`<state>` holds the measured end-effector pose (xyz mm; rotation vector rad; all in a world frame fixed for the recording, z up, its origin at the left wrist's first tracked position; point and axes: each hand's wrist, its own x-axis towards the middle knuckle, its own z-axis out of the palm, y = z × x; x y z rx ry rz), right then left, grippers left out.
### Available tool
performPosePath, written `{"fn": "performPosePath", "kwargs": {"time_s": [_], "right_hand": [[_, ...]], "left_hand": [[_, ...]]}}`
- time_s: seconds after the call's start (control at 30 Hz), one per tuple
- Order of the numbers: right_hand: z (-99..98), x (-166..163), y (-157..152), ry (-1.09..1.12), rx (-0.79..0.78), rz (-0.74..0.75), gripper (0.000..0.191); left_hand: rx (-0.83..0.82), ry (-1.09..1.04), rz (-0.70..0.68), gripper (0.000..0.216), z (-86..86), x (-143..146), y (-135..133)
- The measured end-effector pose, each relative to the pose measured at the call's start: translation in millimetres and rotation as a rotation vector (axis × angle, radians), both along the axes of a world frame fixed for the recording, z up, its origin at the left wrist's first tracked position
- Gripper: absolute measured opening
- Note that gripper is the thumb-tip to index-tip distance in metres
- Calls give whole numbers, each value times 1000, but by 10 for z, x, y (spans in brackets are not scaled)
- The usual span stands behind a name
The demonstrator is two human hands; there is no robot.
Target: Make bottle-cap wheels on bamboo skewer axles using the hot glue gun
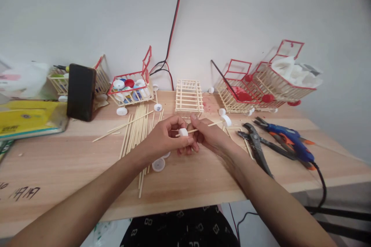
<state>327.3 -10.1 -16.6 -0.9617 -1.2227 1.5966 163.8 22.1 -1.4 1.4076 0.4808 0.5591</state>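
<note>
While both hands meet over the middle of the wooden surface (72, 162), the left hand (165, 139) pinches a small white cap (183, 132) between its fingers. The right hand (210, 137) is closed on a thin wooden stick (203, 127) that pokes into the cap. The stick points up and to the right. Just under the left hand, another white cap (158, 164) lies flat on the surface. Beside it lies a bunch of long sticks (137, 129). To the right are black pliers (256, 144) and a blue glue gun (291, 139), close to each other. Behind the hands stands a little frame of sticks (189, 95). Farther back on the left, a basket with red edges (131, 87) holds bottle caps of many colors, and a dark phone (81, 92) stands up near it. Far back on the right sit two little carts with red rims (261, 83)
</note>
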Motion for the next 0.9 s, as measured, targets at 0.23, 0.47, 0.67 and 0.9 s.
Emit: {"fn": "performPosePath", "kwargs": {"time_s": [0.23,0.47,0.67,0.9], "right_hand": [[38,127,21,80,-40,-35,62],[42,170,31,7,-24,-85,62],[31,100,27,-289,48,-182,63],[-6,39,47,-660,237,-301,59]], "left_hand": [[-33,-74,123,25,19,-61,48],[-76,32,188,23,4,-106,133],[138,216,223,15,26,-95,107],[370,339,191,14,-75,-79,117]]}}
